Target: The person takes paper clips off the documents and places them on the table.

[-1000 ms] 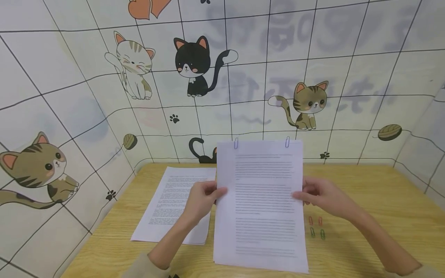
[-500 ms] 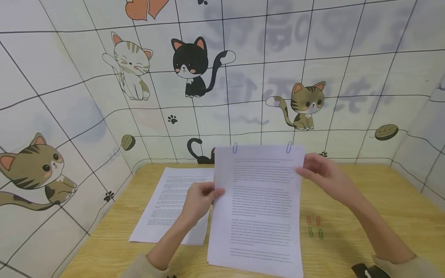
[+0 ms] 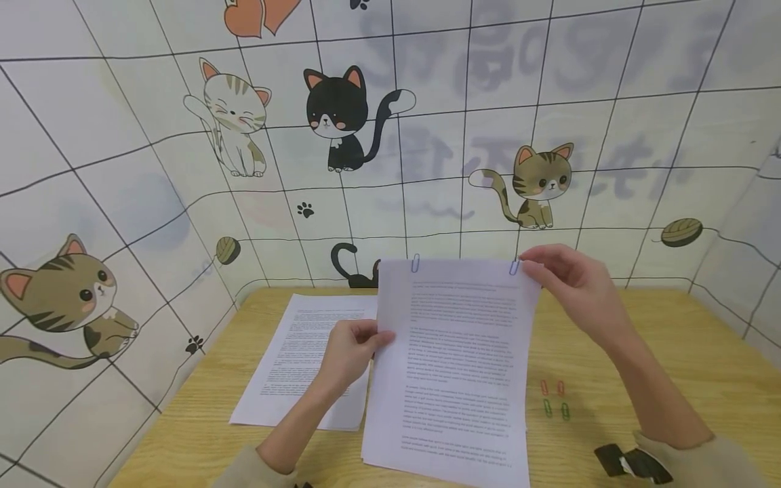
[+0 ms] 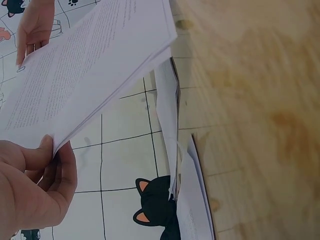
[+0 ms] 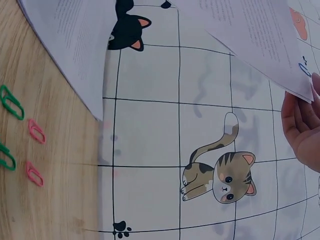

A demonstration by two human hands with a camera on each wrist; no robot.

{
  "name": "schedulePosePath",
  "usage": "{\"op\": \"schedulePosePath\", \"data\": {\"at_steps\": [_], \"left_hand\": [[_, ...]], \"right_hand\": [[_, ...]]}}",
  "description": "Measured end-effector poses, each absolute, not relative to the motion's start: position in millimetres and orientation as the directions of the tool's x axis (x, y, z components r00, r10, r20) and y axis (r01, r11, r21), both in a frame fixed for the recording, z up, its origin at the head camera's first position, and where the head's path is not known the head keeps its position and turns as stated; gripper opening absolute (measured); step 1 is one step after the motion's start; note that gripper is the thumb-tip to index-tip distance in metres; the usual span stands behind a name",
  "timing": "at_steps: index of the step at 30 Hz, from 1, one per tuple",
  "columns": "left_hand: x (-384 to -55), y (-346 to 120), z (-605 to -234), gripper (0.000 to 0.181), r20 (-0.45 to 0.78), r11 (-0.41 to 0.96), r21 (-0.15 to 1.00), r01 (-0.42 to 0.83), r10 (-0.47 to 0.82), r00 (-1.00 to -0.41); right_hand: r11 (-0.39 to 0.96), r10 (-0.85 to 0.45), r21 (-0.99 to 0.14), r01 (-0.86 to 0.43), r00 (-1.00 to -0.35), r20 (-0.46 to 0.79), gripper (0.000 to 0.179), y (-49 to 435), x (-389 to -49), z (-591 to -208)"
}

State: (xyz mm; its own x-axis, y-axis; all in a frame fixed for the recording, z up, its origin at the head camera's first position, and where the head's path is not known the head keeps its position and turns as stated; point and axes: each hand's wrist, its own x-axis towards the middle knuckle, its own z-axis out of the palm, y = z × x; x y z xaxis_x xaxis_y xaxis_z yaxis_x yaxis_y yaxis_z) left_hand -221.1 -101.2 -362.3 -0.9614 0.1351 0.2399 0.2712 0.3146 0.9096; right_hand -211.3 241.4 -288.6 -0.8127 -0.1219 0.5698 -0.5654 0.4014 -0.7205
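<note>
A stack of printed paper (image 3: 457,373) is held up over the table, its sheets facing the camera. My left hand (image 3: 350,352) pinches its left edge between thumb and fingers, as the left wrist view also shows. At the top right corner, my right hand (image 3: 576,291) grips the sheets close to a blue paper clip (image 3: 514,268). Another blue paper clip (image 3: 415,263) sits on the top edge toward the left. The right wrist view catches only part of the right hand (image 5: 305,125) at that corner.
A second printed stack (image 3: 305,359) lies on the wooden table (image 3: 641,352) at left, partly behind the left hand. Right of the held papers lie two red paper clips (image 3: 544,388) and two green paper clips (image 3: 565,411). A cat-patterned wall covering (image 3: 439,203) closes off the back.
My right hand has slid up from the stack's right edge to its top right corner, beside the clip. The held stack has dropped slightly; my left hand keeps its hold.
</note>
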Motion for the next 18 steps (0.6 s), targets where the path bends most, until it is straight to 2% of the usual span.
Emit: {"op": "schedulePosePath", "data": {"at_steps": [18], "left_hand": [[-217.4, -103.9, -356.8, 0.011, 0.243, 0.345, 0.895, 0.281, 0.151, -0.958]], "right_hand": [[0.393, -0.086, -0.71, -0.584, -0.792, 0.604, 0.013, 233.4, -209.4, -285.8]]}}
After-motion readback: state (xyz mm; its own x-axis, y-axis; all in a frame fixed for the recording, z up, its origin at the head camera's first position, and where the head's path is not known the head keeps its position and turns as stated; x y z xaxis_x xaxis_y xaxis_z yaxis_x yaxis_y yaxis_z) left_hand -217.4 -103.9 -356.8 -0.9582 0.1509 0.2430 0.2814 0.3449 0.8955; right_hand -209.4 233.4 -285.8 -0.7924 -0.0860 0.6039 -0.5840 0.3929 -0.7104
